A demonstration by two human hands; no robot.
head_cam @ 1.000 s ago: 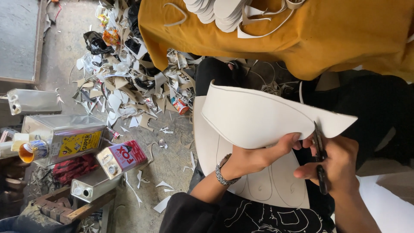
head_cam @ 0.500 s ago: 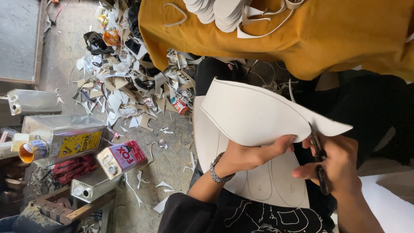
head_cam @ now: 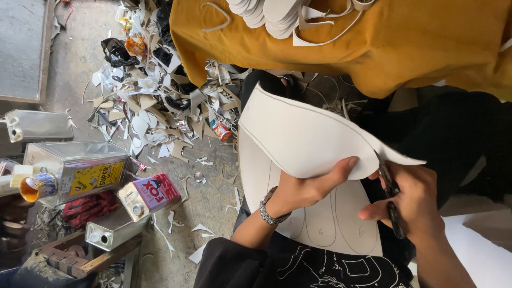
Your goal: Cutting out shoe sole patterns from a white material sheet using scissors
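Observation:
My left hand (head_cam: 312,186) grips a large white sheet (head_cam: 304,136) marked with pencilled sole outlines, bending its cut upper part over my lap. A metal bracelet sits on that wrist. My right hand (head_cam: 413,200) is closed around black scissors (head_cam: 389,194), whose blades meet the sheet's edge just right of my left thumb. The lower part of the sheet (head_cam: 325,218) lies flat on my lap with drawn outlines showing.
Off-cut scraps (head_cam: 154,106) are piled on the concrete floor at left. Metal tins (head_cam: 74,168), a red and white can (head_cam: 149,194) and a wooden block (head_cam: 80,256) stand at lower left. A mustard cloth (head_cam: 373,42) holds stacked cut white pieces (head_cam: 272,13) at top.
The scissors have moved on along the drawn line, and the cut flap of the sheet has shifted a little to the right and upward. My left hand has kept its grip.

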